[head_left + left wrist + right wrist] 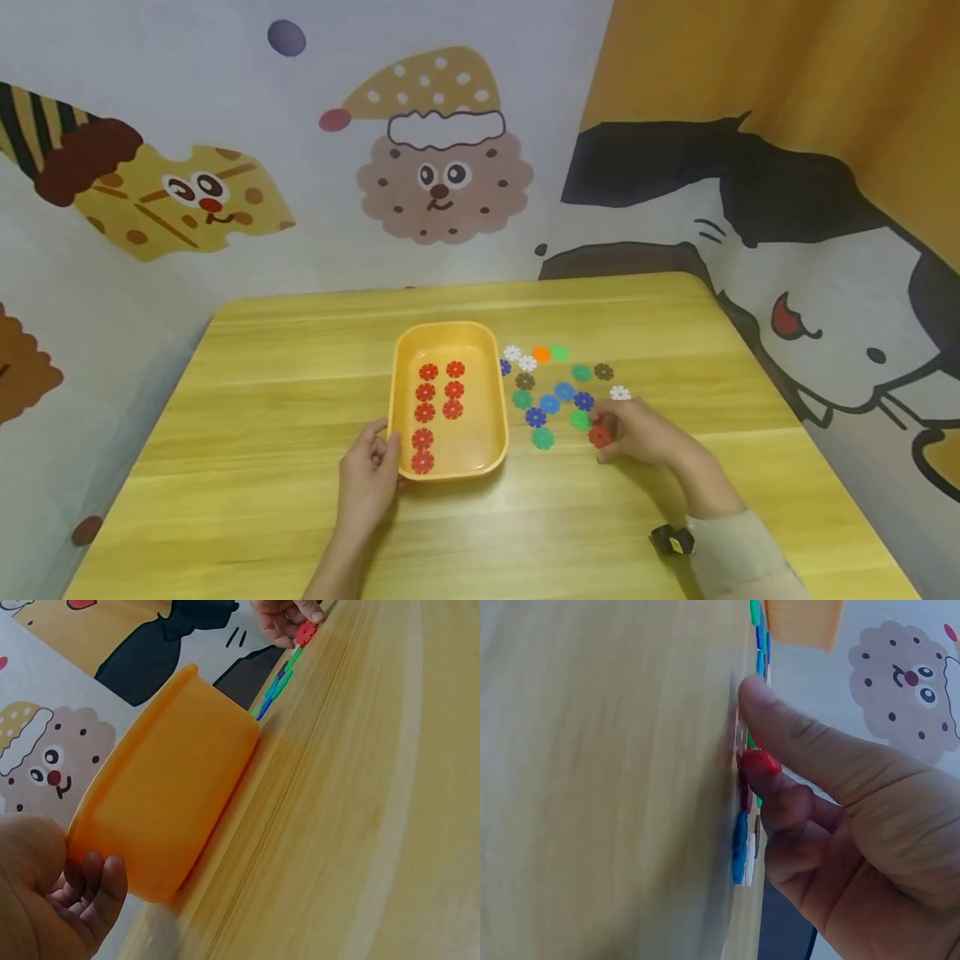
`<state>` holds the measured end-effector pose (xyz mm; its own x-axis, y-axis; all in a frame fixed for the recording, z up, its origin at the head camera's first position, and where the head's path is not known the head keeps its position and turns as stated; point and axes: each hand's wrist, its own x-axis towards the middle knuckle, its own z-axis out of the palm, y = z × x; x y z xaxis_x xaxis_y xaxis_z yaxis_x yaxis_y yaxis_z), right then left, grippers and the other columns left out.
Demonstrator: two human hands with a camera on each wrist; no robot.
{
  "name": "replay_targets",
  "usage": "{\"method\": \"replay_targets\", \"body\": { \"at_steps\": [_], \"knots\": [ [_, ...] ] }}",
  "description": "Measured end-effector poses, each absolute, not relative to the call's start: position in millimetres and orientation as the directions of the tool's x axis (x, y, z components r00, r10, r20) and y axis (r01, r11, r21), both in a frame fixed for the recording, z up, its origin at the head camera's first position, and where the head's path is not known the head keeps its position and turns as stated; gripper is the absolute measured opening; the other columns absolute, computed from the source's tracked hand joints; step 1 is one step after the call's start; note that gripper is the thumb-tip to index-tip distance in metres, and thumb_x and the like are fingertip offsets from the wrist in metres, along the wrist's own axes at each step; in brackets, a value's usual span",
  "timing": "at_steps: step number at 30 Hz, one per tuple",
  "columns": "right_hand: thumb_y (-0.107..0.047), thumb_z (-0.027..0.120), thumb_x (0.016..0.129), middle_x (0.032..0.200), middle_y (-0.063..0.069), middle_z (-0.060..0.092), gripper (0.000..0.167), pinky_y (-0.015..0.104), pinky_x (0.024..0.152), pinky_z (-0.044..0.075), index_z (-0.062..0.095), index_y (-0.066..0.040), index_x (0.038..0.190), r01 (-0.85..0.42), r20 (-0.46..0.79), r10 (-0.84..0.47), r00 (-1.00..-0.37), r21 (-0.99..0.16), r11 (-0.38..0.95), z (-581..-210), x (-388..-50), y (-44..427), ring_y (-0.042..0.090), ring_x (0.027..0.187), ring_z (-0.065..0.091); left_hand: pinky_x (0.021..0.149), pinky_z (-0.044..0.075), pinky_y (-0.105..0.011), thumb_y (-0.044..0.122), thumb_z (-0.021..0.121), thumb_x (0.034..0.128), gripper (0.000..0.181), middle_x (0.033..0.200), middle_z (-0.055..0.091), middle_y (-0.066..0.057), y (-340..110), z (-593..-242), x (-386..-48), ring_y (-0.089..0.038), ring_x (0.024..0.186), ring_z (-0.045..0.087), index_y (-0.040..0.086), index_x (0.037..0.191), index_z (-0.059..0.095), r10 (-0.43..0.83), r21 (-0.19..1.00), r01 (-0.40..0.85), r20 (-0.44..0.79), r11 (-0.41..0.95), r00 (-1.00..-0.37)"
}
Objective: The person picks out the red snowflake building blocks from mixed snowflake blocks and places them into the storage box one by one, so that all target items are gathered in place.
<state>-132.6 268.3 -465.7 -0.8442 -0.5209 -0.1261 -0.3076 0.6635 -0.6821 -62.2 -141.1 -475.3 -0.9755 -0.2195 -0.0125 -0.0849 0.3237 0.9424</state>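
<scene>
My left hand [366, 479] grips the left rim of a yellow-orange plastic tray [468, 454], its thumb at the rim and its fingers curled against the outer wall. Inside the tray lie several red snowflake discs [425, 412] in two columns. To the right of the tray, my right hand [641, 429] pinches a red snowflake disc [600, 436] between thumb and fingers, close to the table. In the left wrist view that red disc [306, 633] is tilted up on edge. The right wrist view shows only part of its red edge [763, 760].
Loose snowflake discs in blue [550, 404], green [543, 438], white [619, 392], brown [603, 372] and orange [541, 355] lie between the tray and the right hand. The wooden table [285, 375] meets a wall with cartoon figures [442, 183] at its back.
</scene>
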Motion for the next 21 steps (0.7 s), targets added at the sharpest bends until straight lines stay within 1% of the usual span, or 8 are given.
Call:
{"method": "replay_targets", "body": {
  "at_steps": [2, 4, 9, 13, 16, 21],
  "knots": [
    [-0.005, 0.087, 0.076, 0.084, -0.001, 0.065, 0.032, 0.026, 0.065, 0.054, 0.067, -0.007, 0.1, -0.326, -0.118, -0.54, -0.833, -0.684, 0.653, -465, -132, 270, 0.011, 0.074, 0.059, 0.05, 0.058, -0.032, 0.007, 0.058, 0.1025, 0.038, 0.071, 0.053, -0.008, -141, -475, -62, -0.018, 0.054, 0.059, -0.005, 0.138, 0.054, -0.217, 0.941, -0.081, -0.009, 0.327, -0.976],
    [-0.006, 0.086, 0.079, 0.084, -0.003, 0.065, 0.026, 0.026, 0.066, 0.054, 0.069, -0.008, 0.099, -0.346, -0.108, -0.551, -0.828, -0.675, 0.652, -465, -132, 270, 0.009, 0.075, 0.059, 0.05, 0.058, -0.032, 0.007, 0.058, 0.1024, 0.038, 0.07, 0.053, -0.008, -140, -475, -62, -0.017, 0.054, 0.058, -0.005, 0.138, 0.054, -0.217, 0.942, -0.081, -0.008, 0.327, -0.976],
    [-0.019, 0.084, 0.083, 0.082, -0.008, 0.064, 0.026, 0.025, 0.065, 0.053, 0.072, -0.009, 0.103, -0.345, -0.1, -0.52, -0.848, -0.642, 0.685, -466, -130, 268, 0.007, 0.073, 0.058, 0.049, 0.057, -0.031, 0.008, 0.059, 0.1022, 0.037, 0.069, 0.052, -0.007, -140, -475, -62, -0.017, 0.053, 0.057, -0.005, 0.137, 0.055, -0.222, 0.942, -0.081, -0.006, 0.327, -0.975],
    [-0.027, 0.084, 0.084, 0.077, -0.009, 0.062, 0.022, 0.026, 0.059, 0.052, 0.072, -0.014, 0.098, -0.331, -0.075, -0.482, -0.873, -0.636, 0.697, -466, -130, 262, 0.009, 0.067, 0.057, 0.049, 0.057, -0.03, 0.009, 0.059, 0.1026, 0.038, 0.07, 0.053, -0.007, -140, -476, -62, -0.017, 0.053, 0.058, -0.005, 0.137, 0.055, -0.224, 0.942, -0.09, -0.016, 0.324, -0.974],
    [-0.027, 0.083, 0.085, 0.073, -0.009, 0.061, 0.02, 0.026, 0.056, 0.051, 0.071, -0.016, 0.096, -0.344, -0.039, -0.478, -0.877, -0.644, 0.684, -465, -133, 255, 0.009, 0.062, 0.055, 0.049, 0.057, -0.03, 0.01, 0.058, 0.1028, 0.039, 0.07, 0.053, -0.007, -140, -477, -62, -0.018, 0.054, 0.058, -0.005, 0.138, 0.054, -0.225, 0.942, -0.096, -0.022, 0.323, -0.974],
    [-0.024, 0.082, 0.086, 0.066, -0.009, 0.054, 0.023, 0.024, 0.051, 0.044, 0.072, -0.013, 0.101, -0.385, 0.031, -0.475, -0.879, -0.632, 0.672, -461, -140, 243, 0.007, 0.057, 0.046, 0.049, 0.057, -0.031, 0.01, 0.059, 0.1026, 0.04, 0.07, 0.053, -0.007, -140, -476, -63, -0.018, 0.054, 0.058, -0.005, 0.139, 0.053, -0.233, 0.94, -0.1, -0.023, 0.325, -0.972]
  ]
}}
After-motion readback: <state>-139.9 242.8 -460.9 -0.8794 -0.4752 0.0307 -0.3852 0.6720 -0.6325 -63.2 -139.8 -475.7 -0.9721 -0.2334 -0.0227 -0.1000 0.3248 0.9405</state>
